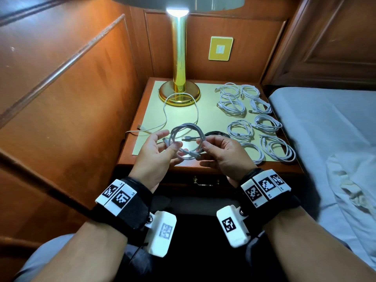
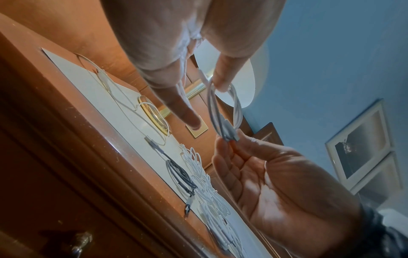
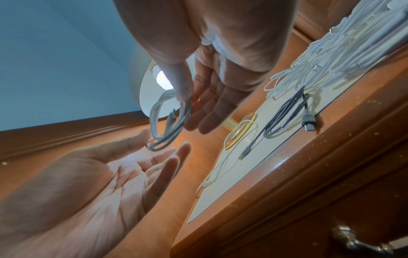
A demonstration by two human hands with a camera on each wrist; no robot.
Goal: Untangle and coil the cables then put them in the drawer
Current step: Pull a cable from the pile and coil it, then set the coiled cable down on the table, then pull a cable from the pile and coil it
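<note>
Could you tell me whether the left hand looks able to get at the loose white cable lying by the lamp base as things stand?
Probably yes, once freed. The loose white cable lies uncovered just beyond the left hand, with nothing between. But that hand shares the grip on the coiled cable with the right hand, so it must let go first.

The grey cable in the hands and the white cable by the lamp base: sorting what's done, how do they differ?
The grey cable is wound into a tight coil; the white cable sprawls in one loose loop. The grey cable is held above the nightstand, pinched by the left hand and right hand; the white cable lies untouched on it. Both have bare connector ends.
</note>
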